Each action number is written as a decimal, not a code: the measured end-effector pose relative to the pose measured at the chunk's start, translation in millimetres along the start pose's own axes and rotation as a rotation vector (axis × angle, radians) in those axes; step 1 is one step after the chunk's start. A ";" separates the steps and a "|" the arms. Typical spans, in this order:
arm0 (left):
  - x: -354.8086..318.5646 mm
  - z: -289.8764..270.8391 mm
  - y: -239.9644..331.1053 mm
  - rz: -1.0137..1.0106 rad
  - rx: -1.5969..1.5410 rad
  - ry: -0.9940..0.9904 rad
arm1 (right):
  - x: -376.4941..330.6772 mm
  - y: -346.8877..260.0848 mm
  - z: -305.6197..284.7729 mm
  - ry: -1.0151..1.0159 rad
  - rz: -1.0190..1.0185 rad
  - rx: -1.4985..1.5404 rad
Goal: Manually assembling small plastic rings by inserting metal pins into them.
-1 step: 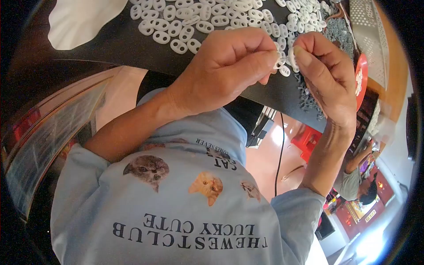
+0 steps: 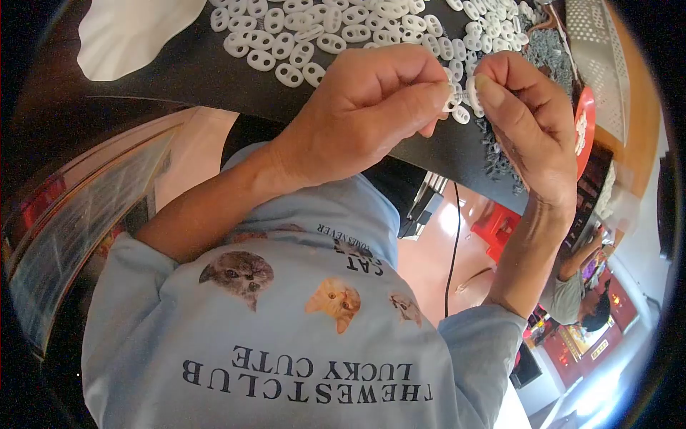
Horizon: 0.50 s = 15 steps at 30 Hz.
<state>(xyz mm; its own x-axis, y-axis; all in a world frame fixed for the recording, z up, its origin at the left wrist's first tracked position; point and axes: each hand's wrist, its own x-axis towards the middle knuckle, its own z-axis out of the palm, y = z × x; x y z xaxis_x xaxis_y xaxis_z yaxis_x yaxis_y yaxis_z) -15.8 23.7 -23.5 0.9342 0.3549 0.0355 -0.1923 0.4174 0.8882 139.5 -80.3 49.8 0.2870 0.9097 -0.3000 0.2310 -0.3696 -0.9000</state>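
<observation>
My left hand is closed in a pinch at the near edge of a pile of white parts. Between its thumb and fingers sits a small white piece, mostly covered by the fingertips. Just to the right, my right hand pinches a white oval plastic piece, seen nearly edge-on. The two held pieces are close together; whether they touch, I cannot tell. Beyond my hands lie many white oval two-hole plastic pieces, spread over the dark tabletop.
Small dark grey parts are heaped at the right. A red dish with pale bits stands beside my right wrist, near a white perforated basket. A wavy white sheet-like thing lies far left. Another person is at lower right.
</observation>
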 end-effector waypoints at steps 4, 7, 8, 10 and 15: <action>0.7 0.9 -0.4 0.004 0.002 0.008 | -0.1 -2.5 -0.5 -0.025 0.010 -0.019; 1.8 1.7 0.2 -0.008 0.013 0.009 | -1.4 -4.3 0.3 -0.011 0.011 -0.018; 1.6 1.8 -0.3 -0.010 0.005 0.010 | -0.9 -4.3 1.1 -0.012 0.011 -0.017; 1.8 2.3 -0.6 -0.014 -0.003 0.011 | 0.3 -4.5 2.8 0.002 -0.009 -0.052; 1.7 1.4 0.0 -0.033 0.006 0.007 | 0.0 -2.8 6.3 0.011 -0.006 -0.023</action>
<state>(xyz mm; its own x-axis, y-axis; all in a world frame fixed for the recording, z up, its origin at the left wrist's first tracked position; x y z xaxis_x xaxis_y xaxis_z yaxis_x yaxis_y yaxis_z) -13.8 23.1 -22.8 0.9380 0.3467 0.0030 -0.1597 0.4243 0.8913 133.0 -78.1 50.3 0.2957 0.9099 -0.2911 0.2541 -0.3686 -0.8942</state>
